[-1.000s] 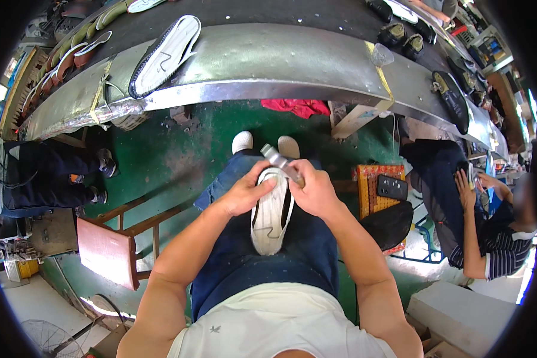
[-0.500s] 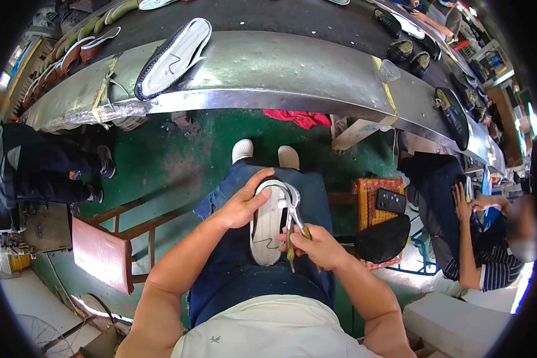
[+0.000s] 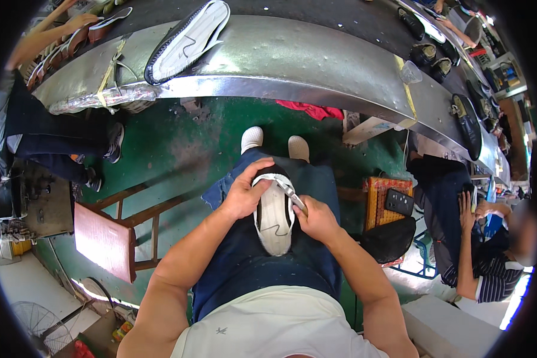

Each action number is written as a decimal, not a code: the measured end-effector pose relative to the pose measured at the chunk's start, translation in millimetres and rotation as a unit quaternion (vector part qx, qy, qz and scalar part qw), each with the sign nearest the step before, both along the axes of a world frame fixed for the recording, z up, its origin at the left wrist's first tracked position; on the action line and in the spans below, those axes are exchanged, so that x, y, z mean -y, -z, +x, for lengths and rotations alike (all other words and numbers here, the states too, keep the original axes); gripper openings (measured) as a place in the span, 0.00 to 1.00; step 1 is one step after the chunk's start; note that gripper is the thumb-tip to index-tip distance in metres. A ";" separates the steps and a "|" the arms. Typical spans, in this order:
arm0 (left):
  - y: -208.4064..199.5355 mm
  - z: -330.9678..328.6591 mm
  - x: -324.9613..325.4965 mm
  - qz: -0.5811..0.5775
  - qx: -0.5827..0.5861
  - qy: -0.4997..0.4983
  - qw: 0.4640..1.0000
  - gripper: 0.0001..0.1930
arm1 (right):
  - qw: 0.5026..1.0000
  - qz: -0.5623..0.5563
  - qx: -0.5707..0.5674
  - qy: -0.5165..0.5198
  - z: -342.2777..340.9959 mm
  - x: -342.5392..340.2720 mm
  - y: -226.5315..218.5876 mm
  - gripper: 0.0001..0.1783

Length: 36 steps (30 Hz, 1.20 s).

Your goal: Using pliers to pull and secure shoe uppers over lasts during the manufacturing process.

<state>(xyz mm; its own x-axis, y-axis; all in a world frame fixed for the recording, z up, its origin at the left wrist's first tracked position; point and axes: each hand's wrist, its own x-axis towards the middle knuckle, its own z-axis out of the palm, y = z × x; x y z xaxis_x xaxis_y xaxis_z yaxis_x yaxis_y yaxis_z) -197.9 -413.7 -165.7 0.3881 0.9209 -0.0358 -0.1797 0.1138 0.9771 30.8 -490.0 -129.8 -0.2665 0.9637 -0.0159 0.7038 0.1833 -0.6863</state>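
Note:
Across my lap lies a shoe (image 3: 273,222) with its pale sole side up, a dark wavy line drawn near the end closest to me. My left hand (image 3: 244,194) is wrapped round its far end, thumb pressing on the white rim and fingers along the outer edge. In my right hand (image 3: 318,221) are metal pincers (image 3: 289,190), fist closed round the handles. Their jaws touch the folded rim at the far right of the shoe; whether they pinch it I cannot tell. Most of the handles are hidden by my fingers.
Ahead runs a metal-edged bench (image 3: 262,53) bearing a similar unfinished shoe (image 3: 188,45) and several dark shoes at right. A wooden stool (image 3: 104,241) stands left. On my right, a woven seat (image 3: 379,197) holds a phone (image 3: 398,201) and black pouch (image 3: 389,240); co-workers flank me.
My right hand has moved up and closed the spread pincer handles, with the jaws now at the shoe's right rim. The shoe has tilted slightly. At left, a co-worker's arms now reach over the bench.

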 end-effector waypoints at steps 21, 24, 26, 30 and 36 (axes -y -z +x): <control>-62.7 30.6 109.8 0.212 -0.196 0.214 0.933 0.62 | 0.469 -0.498 -0.663 0.304 7.3 72.8 -2.2 0.26; -34.3 55.5 122.2 -0.023 -0.029 0.071 0.997 0.51 | 0.535 -0.492 -0.579 0.369 -15.3 76.7 2.1 0.25; -46.9 74.7 120.4 -0.130 0.045 -0.021 0.990 0.42 | 0.529 -0.494 -0.564 0.398 -20.0 75.4 -1.5 0.25; -31.2 72.8 114.7 -0.069 -0.003 -0.093 0.993 0.36 | 0.520 -0.505 -0.519 0.453 -31.4 73.8 -21.5 0.25; -59.9 89.6 90.7 -0.175 0.118 -0.056 0.976 0.30 | 0.510 -0.487 -0.530 0.471 -21.0 56.1 -37.4 0.22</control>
<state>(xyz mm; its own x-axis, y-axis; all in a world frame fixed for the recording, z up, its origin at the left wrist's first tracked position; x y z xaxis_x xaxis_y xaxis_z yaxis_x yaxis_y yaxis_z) -108.3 -504.4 -105.8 0.3219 0.9050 -0.2780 -0.4259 0.4007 0.8112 9.8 -546.1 -92.5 -0.0483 0.3451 -0.9373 -0.6969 -0.6839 -0.2159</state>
